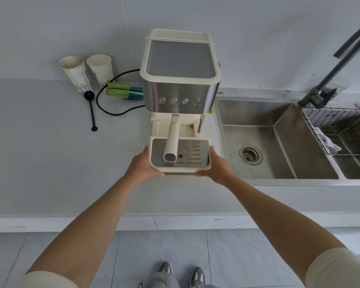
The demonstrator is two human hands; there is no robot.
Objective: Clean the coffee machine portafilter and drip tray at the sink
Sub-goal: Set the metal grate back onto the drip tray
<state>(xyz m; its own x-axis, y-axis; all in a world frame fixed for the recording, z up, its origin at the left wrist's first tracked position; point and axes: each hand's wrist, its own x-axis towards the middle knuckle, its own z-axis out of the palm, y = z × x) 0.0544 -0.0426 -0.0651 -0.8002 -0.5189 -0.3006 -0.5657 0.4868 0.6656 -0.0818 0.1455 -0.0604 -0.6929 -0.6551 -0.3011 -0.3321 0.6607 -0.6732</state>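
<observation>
Drip tray (pixel 197 166) sits between both hands: left hand (pixel 140 166) grips its left edge, right hand (pixel 217 167) its right (portafilter (pixel 172 140) handle overhangs the tray).

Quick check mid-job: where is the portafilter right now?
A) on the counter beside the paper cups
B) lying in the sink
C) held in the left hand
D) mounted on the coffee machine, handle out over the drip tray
D: the portafilter handle juts out from under the coffee machine, over the drip tray that the left hand and right hand hold by its sides.
</observation>
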